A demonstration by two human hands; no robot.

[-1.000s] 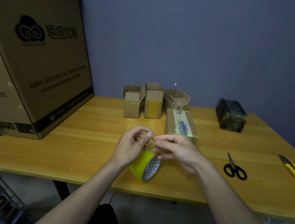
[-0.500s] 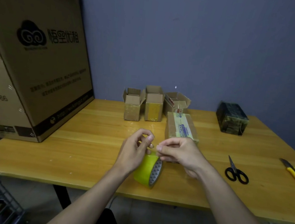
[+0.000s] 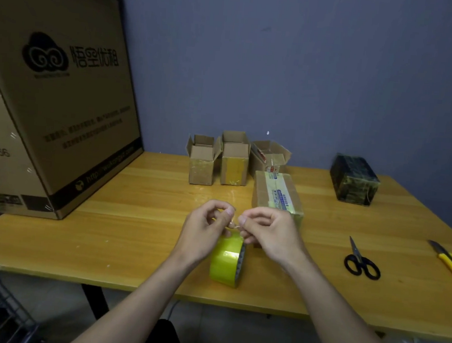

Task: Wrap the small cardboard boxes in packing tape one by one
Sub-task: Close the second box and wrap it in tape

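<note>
A yellow roll of packing tape [image 3: 226, 263] stands on edge near the table's front edge. My left hand [image 3: 204, 231] and my right hand [image 3: 267, 232] meet just above it, and their fingertips pinch the loose clear end of the tape between them. Just behind my right hand a closed cardboard box [image 3: 276, 196] with a printed label lies on the table. Three small open cardboard boxes [image 3: 231, 162] stand in a row at the back by the wall.
A black wrapped box [image 3: 353, 182] sits at the back right. Black scissors [image 3: 360, 261] and a yellow utility knife [image 3: 450, 262] lie at the right. A big cardboard carton [image 3: 51, 87] fills the left side of the wooden table [image 3: 133, 218].
The roll has turned more upright and sits a little lower under my hands. Both hands stay together at the tape's end, fingers working at it.
</note>
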